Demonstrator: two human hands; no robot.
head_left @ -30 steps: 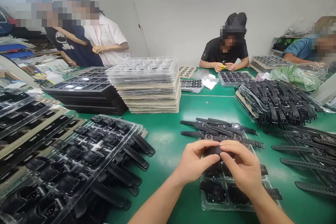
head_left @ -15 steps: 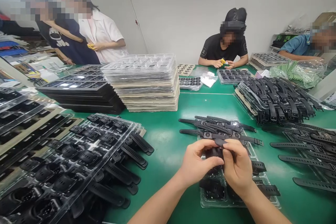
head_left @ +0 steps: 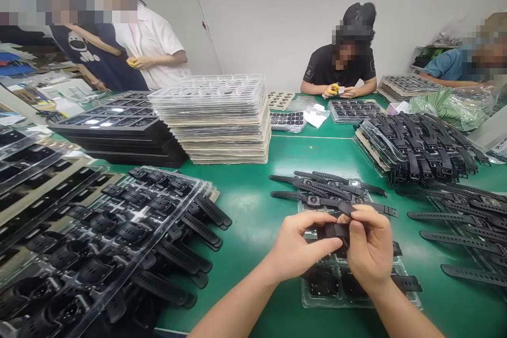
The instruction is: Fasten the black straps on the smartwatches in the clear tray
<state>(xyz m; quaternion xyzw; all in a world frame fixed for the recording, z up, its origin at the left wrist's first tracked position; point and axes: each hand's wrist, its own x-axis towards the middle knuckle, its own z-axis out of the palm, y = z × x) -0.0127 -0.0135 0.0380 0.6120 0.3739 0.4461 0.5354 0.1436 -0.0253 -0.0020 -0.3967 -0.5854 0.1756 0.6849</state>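
Observation:
Both hands are closed on one black smartwatch (head_left: pixel 335 230), held over a clear plastic tray (head_left: pixel 336 303). My left hand (head_left: pixel 299 243) grips its left side between thumb and fingers. With thumb and forefinger, my right hand (head_left: pixel 370 245) pinches the black strap near its rounded end (head_left: pixel 346 209), which points up and to the left. My fingers cover part of the watch. Under and around the hands, more watches with black straps lie in the tray, one strap (head_left: pixel 407 282) sticking out past its right edge. Beyond my hands, several watches (head_left: pixel 313 200) lie with straps spread out sideways.
Trays of watches (head_left: pixel 138 211) stand at left, straps hanging over the edge. Behind are black trays (head_left: pixel 119 140) and a tall stack of clear trays (head_left: pixel 214 121). More strapped watches (head_left: pixel 420 142) are piled at right. A co-worker in black (head_left: pixel 338 66) sits across the green table (head_left: pixel 237 264).
My right hand has shifted slightly right, drawing the strap end with it and away from my left hand. More of the watch shows between the hands. The camera view has tilted slightly.

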